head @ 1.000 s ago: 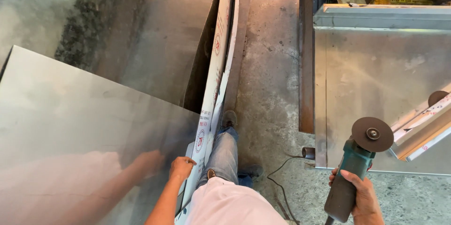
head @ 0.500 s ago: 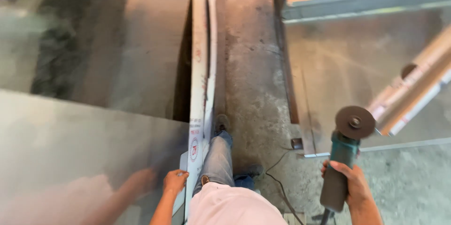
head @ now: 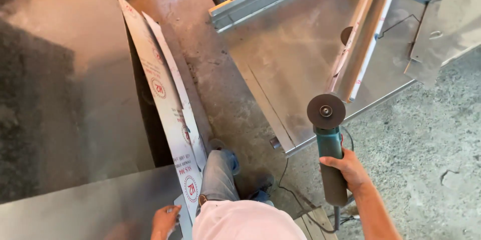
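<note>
Teal angle grinder (head: 328,152) is clenched in the right hand (head: 348,169); left hand (head: 165,221) seemingly grips the sheet-metal edge (head: 186,190).

head-worn view, looking steeply down, close

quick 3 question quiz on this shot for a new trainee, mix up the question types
1. True or false: the right hand holds the angle grinder by its dark handle, with the disc pointing away from the person.
2. What does the left hand touch? A) the grinder's cord B) the edge of the upright film-covered sheet C) a wooden block
3. Fill in: the grinder's disc sits over the near edge of the large ____ panel lying on the concrete floor.

Key
1. True
2. B
3. Metal; it is a shiny grey sheet-metal panel with folded edges.
</note>
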